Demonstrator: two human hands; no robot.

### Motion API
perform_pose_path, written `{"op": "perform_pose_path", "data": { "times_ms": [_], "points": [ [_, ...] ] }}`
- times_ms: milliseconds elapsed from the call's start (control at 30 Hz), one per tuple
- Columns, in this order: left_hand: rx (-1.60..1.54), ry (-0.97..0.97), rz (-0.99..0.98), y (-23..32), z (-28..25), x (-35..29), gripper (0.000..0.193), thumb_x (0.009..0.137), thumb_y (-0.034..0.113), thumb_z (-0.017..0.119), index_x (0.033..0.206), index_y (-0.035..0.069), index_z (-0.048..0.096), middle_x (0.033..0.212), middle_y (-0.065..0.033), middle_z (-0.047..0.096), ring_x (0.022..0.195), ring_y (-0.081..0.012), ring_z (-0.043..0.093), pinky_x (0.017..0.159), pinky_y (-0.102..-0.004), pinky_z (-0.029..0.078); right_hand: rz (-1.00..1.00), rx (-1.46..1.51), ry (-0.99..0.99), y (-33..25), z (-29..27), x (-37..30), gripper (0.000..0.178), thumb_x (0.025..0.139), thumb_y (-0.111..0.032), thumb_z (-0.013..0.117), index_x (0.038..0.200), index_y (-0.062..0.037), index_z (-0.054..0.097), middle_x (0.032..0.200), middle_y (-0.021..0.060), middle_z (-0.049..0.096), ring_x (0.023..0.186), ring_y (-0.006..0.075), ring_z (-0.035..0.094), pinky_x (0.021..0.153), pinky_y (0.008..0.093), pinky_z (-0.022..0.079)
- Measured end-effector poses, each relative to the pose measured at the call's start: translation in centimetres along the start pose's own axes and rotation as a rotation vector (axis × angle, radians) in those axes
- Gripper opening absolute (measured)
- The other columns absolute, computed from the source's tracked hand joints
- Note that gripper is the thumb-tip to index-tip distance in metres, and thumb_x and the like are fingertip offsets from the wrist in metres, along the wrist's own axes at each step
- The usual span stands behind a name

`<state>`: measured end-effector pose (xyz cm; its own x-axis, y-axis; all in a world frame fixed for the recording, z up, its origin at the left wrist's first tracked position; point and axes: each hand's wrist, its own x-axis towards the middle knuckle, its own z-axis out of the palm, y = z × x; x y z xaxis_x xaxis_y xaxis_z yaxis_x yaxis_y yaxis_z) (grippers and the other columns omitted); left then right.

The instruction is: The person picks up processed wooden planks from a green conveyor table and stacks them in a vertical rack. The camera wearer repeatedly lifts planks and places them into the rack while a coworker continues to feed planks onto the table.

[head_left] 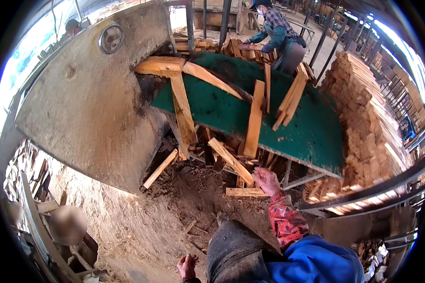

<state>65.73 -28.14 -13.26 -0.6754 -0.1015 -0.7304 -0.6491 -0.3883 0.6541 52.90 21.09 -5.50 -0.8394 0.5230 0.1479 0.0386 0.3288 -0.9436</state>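
My right hand [267, 181], in a red patterned sleeve, is stretched forward with its fingers loosely apart. Its fingertips are beside the lower end of a tilted wooden board [230, 160]; whether they touch it I cannot tell. Just below that hand lies a short wooden piece [246, 192]. Low in the picture, my left hand [188, 266] is held beside my dark apron [236, 252], fingers curled in, with nothing visible in them. Ahead, a green tabletop [307, 137] carries several wooden boards, one long board [255, 120] overhanging its near edge.
A large worn panel [99, 99] with a round metal fitting [111, 39] stands at left. Stacked wood [359, 127] rises at right behind a curved metal rail [363, 188]. Another person [281, 35] handles wood beyond the table. Sawdust and scraps cover the ground [141, 226].
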Motion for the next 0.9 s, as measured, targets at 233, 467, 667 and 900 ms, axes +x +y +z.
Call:
{"op": "perform_pose_path", "data": {
  "times_ms": [233, 467, 667, 900],
  "points": [
    [0.165, -0.15, 0.042, 9.6, 13.0, 5.0, 0.035, 0.092, 0.03, 0.064, 0.102, -0.004, 0.061, 0.094, -0.0162, 0.069, 0.081, -0.0262, 0.068, 0.069, -0.036, 0.056, -0.111, -0.195, -0.068, -3.5, 2.9, 13.7, 0.027, 0.086, -0.014, 0.068, 0.107, 0.003, 0.065, 0.083, 0.0084, 0.067, 0.071, 0.0137, 0.065, 0.062, 0.0278, 0.054],
    [0.159, -0.406, 0.244, 21.8, 26.9, 16.8, 0.041, 0.098, 0.034, 0.055, 0.108, -0.005, 0.061, 0.102, -0.0153, 0.068, 0.095, -0.023, 0.067, 0.082, -0.0328, 0.054, 0.167, -0.039, -0.333, -6.5, 15.1, 14.3, 0.047, 0.086, -0.02, 0.073, 0.125, 0.0011, 0.056, 0.09, 0.0062, 0.064, 0.085, 0.0129, 0.065, 0.079, 0.0261, 0.056],
    [-0.011, -0.72, 0.02, 28.8, 36.9, 25.9, 0.033, 0.097, 0.023, 0.056, 0.113, -0.005, 0.06, 0.106, -0.0119, 0.067, 0.094, -0.0203, 0.066, 0.084, -0.0323, 0.053, 0.155, -0.015, -0.226, -6.5, 21.8, 19.1, 0.064, 0.084, -0.024, 0.075, 0.135, 0.0038, 0.047, 0.099, 0.0069, 0.061, 0.082, 0.0132, 0.06, 0.073, 0.0265, 0.053],
    [0.213, -0.928, -0.168, 32.4, 39.8, 26.4, 0.022, 0.091, 0.011, 0.063, 0.108, -0.003, 0.064, 0.102, -0.0061, 0.067, 0.089, -0.0145, 0.064, 0.079, -0.0269, 0.052, 0.345, -0.155, -0.139, -11.0, 26.6, 24.1, 0.056, 0.076, -0.026, 0.078, 0.12, 0.0019, 0.056, 0.103, 0.0154, 0.067, 0.097, 0.0212, 0.064, 0.083, 0.0359, 0.051]
  ]
}}
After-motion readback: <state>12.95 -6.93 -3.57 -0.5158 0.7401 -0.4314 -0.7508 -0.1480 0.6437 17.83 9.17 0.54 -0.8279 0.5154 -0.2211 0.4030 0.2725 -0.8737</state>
